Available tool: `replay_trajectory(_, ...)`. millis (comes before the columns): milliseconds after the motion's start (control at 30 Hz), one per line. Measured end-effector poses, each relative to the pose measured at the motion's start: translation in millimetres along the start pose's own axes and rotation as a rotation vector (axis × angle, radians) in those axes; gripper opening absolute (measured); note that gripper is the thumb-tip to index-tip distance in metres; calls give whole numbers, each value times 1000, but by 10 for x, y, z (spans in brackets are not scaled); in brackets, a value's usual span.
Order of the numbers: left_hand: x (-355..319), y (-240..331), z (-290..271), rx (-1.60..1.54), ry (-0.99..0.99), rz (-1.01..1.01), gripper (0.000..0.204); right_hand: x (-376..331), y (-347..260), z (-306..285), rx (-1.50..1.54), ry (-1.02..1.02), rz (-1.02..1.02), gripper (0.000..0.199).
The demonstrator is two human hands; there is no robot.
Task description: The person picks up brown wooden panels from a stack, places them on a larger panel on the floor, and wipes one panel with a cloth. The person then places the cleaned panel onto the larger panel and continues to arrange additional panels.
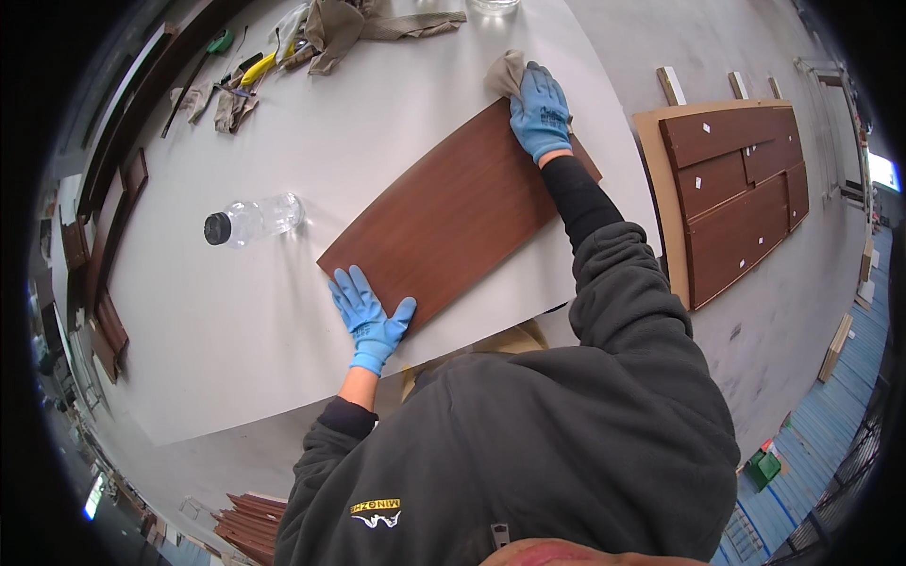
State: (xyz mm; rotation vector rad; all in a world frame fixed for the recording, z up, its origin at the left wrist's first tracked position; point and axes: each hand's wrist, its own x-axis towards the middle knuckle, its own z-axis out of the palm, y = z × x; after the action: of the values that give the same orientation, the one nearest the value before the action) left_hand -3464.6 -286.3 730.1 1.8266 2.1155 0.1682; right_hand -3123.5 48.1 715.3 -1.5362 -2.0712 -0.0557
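Observation:
A reddish-brown wooden panel (453,208) lies slantwise on the pale tabletop. My left hand (368,321), in a blue glove, rests at the panel's near left corner with its fingers spread and nothing in them. At the panel's far right end is my right hand (542,113), gloved the same way, holding a beige cloth (507,74) against the far edge. Part of the cloth is hidden beneath that hand. To the left of the panel a clear plastic bottle (264,219) with a black cap lies on its side.
Rags (335,33), a yellow-handled tool (259,68) and other small tools lie at the table's far left. Right of the table, several brown panels (736,193) rest on a tan board. Long brown wooden pieces (111,217) line the left side; more are stacked (250,524) at lower left.

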Motion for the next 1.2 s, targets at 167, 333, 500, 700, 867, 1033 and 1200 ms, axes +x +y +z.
replay_trajectory(167, 6, 14, -5, -11, -11, 2, 124, -844, 285, -540, 16, -16, 14, 51)
replay_trajectory(333, -2, 2, 21, 0, 7, 15, 125, -875, 353, -606, 60, -81, 60, 53)
replay_trajectory(500, 12, -10, 32, 3, 1, 24, 125, -54, 241, -76, 66, -13, -64, 54)
replay_trajectory(700, -8, -7, 26, 8, 3, 31, 124, -1432, 624, -867, 52, -4, 26, 54)
replay_trajectory(867, -6, 8, 23, 20, 15, 41, 122, -1918, -488, -762, 30, -94, 114, 62)
replay_trajectory(1033, 10, -19, 20, 40, 4, 66, 123, -1929, -968, -884, 223, -180, -179, 50)
replay_trajectory(1200, -21, -77, 88, 20, 12, 51, 126, -1126, 121, -703, -2, 27, 218, 56)
